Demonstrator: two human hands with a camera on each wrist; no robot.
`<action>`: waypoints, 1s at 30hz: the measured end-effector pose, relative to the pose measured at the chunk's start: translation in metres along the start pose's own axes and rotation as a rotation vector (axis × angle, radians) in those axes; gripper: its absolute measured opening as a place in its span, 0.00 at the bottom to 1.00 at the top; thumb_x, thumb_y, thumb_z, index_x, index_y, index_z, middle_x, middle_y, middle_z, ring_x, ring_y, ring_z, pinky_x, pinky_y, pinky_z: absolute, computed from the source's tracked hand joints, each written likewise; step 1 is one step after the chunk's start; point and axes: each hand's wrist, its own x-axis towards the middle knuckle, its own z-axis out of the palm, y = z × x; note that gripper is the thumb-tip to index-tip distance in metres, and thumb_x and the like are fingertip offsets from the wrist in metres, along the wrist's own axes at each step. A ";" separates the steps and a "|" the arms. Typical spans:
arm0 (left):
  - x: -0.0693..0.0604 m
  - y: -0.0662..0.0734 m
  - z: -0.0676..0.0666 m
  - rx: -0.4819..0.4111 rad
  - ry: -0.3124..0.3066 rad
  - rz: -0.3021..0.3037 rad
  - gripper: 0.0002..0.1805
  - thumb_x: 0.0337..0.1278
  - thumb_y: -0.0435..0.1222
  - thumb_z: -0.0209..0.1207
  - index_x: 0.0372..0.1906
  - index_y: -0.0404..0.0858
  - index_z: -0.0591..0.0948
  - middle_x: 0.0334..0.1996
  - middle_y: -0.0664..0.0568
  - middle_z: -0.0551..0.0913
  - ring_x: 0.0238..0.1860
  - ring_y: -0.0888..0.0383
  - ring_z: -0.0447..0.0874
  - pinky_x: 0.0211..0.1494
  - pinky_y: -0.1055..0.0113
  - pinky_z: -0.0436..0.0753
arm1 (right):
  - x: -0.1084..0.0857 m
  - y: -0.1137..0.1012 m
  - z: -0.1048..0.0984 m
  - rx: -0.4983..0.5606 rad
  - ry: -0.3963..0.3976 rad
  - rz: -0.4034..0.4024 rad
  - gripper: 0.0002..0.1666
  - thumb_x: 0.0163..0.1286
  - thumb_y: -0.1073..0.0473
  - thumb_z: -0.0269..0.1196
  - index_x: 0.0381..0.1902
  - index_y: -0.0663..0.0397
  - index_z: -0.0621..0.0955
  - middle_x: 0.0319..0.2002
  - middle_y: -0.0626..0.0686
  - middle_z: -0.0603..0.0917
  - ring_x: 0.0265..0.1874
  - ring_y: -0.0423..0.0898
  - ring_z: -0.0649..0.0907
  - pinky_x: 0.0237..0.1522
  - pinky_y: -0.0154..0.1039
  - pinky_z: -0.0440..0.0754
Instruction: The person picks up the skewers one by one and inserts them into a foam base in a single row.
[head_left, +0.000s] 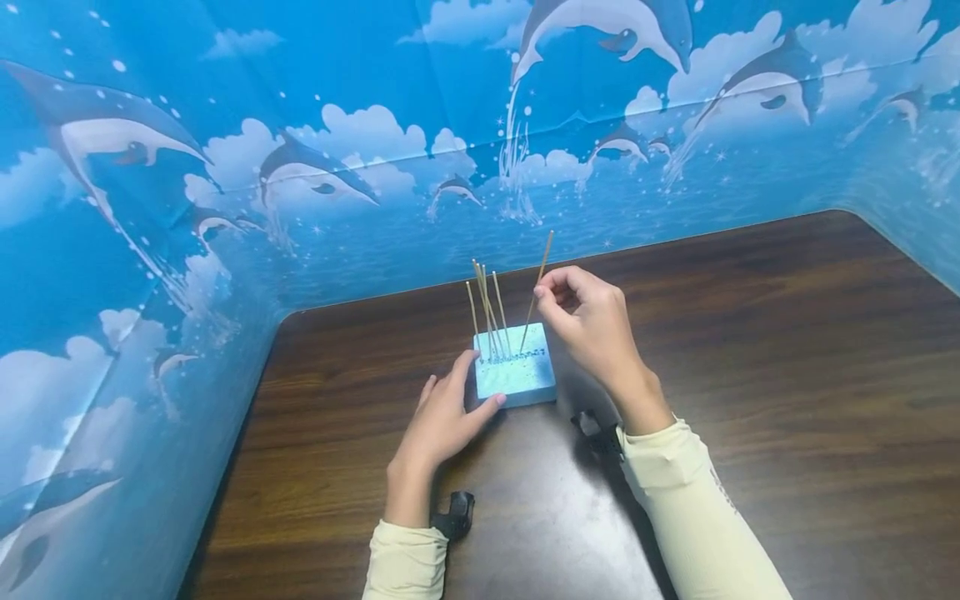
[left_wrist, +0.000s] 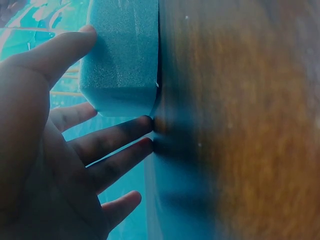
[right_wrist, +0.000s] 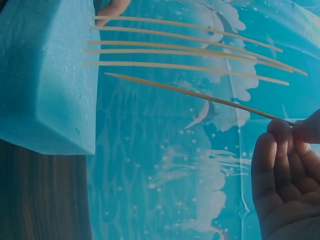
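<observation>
A light-blue foam block (head_left: 517, 379) sits on the table with several thin wooden skewers (head_left: 487, 308) standing in its top, some leaning. My left hand (head_left: 442, 417) touches the block's near left side, thumb at the front edge and index finger at the left edge. In the left wrist view, the fingers (left_wrist: 120, 137) are fairly straight and spread beside the block (left_wrist: 122, 55). My right hand (head_left: 596, 321) pinches a single skewer (right_wrist: 195, 95) near its upper end between thumb and fingertips. In the right wrist view, its pointed lower tip is just apart from the block (right_wrist: 65, 85).
The dark wood-grain table (head_left: 787, 375) extends around the block. A blue sheet printed with dolphins (head_left: 420, 108) hangs behind and to the left. Black wrist devices (head_left: 457, 517) are at both forearms, beside pale yellow sleeves (head_left: 697, 508).
</observation>
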 end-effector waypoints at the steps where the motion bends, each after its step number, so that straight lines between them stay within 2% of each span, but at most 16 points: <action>1: 0.000 0.000 0.001 0.000 0.001 0.002 0.42 0.63 0.55 0.60 0.76 0.44 0.59 0.72 0.45 0.67 0.71 0.47 0.67 0.77 0.40 0.48 | -0.001 0.001 0.001 -0.003 -0.003 -0.006 0.03 0.64 0.71 0.63 0.31 0.62 0.83 0.26 0.53 0.85 0.26 0.43 0.82 0.30 0.25 0.78; 6: 0.003 0.000 0.002 0.001 0.004 0.004 0.43 0.63 0.55 0.60 0.76 0.43 0.59 0.72 0.45 0.68 0.71 0.48 0.67 0.77 0.39 0.48 | -0.001 0.004 0.005 -0.011 -0.017 -0.055 0.04 0.63 0.72 0.63 0.31 0.61 0.82 0.26 0.53 0.84 0.26 0.43 0.81 0.29 0.25 0.78; 12: 0.005 -0.001 0.001 0.002 0.016 0.002 0.43 0.62 0.56 0.60 0.76 0.44 0.59 0.72 0.46 0.68 0.72 0.50 0.67 0.77 0.40 0.48 | 0.001 0.005 0.013 -0.034 -0.028 -0.094 0.04 0.62 0.72 0.62 0.31 0.62 0.82 0.27 0.54 0.84 0.27 0.44 0.82 0.28 0.31 0.81; 18: 0.001 -0.002 -0.002 0.010 0.023 -0.008 0.43 0.62 0.55 0.61 0.76 0.43 0.59 0.72 0.46 0.69 0.71 0.49 0.68 0.77 0.40 0.49 | 0.001 0.000 0.018 -0.026 -0.041 -0.089 0.04 0.62 0.72 0.62 0.31 0.62 0.82 0.27 0.54 0.83 0.27 0.43 0.82 0.28 0.33 0.82; 25: -0.001 0.000 0.001 0.021 0.027 -0.001 0.42 0.62 0.55 0.61 0.75 0.42 0.60 0.70 0.44 0.70 0.70 0.48 0.69 0.76 0.38 0.50 | -0.003 0.000 0.015 -0.038 -0.056 -0.068 0.04 0.62 0.72 0.62 0.31 0.61 0.82 0.27 0.54 0.83 0.27 0.43 0.82 0.28 0.34 0.82; 30: 0.001 0.002 0.002 0.018 0.020 -0.001 0.43 0.62 0.55 0.61 0.75 0.43 0.60 0.71 0.45 0.70 0.71 0.48 0.69 0.77 0.39 0.50 | -0.002 0.003 0.011 -0.048 -0.048 -0.080 0.03 0.62 0.72 0.63 0.31 0.61 0.81 0.27 0.54 0.83 0.27 0.44 0.82 0.26 0.40 0.81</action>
